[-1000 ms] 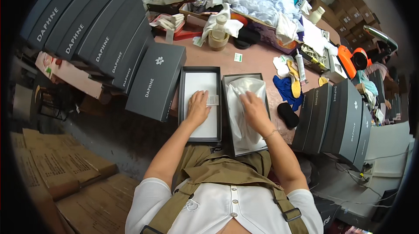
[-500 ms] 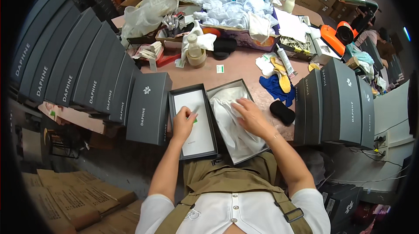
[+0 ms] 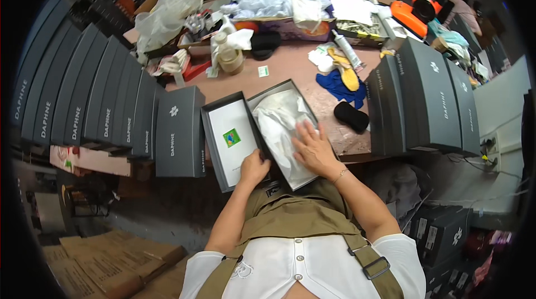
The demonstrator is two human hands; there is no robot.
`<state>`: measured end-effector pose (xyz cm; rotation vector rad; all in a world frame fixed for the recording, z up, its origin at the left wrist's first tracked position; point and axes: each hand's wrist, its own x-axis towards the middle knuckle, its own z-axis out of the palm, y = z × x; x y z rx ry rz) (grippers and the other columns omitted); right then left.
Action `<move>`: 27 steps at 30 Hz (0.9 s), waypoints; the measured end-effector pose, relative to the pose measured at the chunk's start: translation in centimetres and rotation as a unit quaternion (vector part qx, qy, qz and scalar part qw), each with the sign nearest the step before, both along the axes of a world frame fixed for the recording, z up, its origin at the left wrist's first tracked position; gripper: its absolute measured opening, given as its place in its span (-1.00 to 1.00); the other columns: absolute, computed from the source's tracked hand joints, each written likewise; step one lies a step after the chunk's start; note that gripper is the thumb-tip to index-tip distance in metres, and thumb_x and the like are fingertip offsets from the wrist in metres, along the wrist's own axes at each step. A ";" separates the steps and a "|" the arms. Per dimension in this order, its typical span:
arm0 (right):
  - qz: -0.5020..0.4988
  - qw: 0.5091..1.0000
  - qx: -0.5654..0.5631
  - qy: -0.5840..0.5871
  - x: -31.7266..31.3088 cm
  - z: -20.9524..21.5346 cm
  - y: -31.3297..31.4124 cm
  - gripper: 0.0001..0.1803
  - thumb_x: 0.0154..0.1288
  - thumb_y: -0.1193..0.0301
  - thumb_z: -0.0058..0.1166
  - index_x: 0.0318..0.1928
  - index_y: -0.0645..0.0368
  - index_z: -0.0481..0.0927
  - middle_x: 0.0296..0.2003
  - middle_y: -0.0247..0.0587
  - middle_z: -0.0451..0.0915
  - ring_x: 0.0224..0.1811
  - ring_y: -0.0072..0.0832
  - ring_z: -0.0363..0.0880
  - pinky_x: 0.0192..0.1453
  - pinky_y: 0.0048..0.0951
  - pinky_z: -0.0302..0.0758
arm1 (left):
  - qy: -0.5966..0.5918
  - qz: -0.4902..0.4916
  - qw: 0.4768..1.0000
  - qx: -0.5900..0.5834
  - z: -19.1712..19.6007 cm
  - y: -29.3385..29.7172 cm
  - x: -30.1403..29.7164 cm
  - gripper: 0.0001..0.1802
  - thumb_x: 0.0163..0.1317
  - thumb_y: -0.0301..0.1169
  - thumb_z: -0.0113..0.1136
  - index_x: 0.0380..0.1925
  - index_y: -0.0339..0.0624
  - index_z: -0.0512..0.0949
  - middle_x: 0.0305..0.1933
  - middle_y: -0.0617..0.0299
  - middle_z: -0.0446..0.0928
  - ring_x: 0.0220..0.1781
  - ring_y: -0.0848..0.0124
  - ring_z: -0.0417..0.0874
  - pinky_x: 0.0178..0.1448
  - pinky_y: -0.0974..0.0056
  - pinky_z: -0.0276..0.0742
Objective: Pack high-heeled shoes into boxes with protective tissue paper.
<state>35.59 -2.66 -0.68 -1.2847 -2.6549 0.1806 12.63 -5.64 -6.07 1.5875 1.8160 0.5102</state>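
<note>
While the right hand (image 3: 314, 151) lies flat with fingers (image 3: 301, 131) spread wide on crinkly white tissue paper (image 3: 282, 126) inside the open dark box (image 3: 298, 179), the left hand (image 3: 254, 168) curls its fingers over the near edge of the box lid (image 3: 215, 140) just left of it. Both sit at the near edge of the pinkish table (image 3: 290, 73). Whatever's under the paper is hidden. Matte dark boxes (image 3: 111, 104) stack up on the left.
</note>
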 end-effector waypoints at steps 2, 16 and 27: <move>0.083 0.993 -0.067 0.056 0.6 0.4 0.0 -0.39 0.22 0.04 0.11 0.19 0.09 0.42 0.32 0.00 0.24 0.45 -0.03 0.03 0.47 0.12 -0.09 | -0.031 0.017 0.994 0.105 2.4 0.1 -1.7 -0.70 0.05 -0.30 0.17 -0.41 -0.37 0.41 -0.56 -0.16 0.45 -0.45 0.01 0.58 -0.30 0.04 0.47; -0.247 0.829 -0.302 0.401 10.3 -0.5 1.3 -0.37 0.29 -0.09 -0.02 -0.02 0.26 0.61 -0.17 0.14 0.64 -0.07 -0.12 0.62 0.07 -0.28 0.48 | -0.431 0.109 0.894 0.054 4.1 -1.4 3.5 -0.29 0.36 -0.05 0.07 0.35 -0.21 0.13 0.27 0.06 0.35 0.27 0.25 0.37 0.31 0.18 0.26; -0.293 0.837 -0.329 0.324 4.7 -2.8 3.5 -0.23 0.22 -0.20 -0.01 0.00 0.33 0.59 -0.12 0.25 0.59 0.02 0.02 0.56 0.16 -0.19 0.43 | -0.417 0.089 0.901 -0.076 0.3 0.6 2.1 -0.46 0.39 -0.02 -0.07 0.16 -0.21 0.34 0.14 0.12 0.43 0.14 0.30 0.47 0.15 0.15 0.40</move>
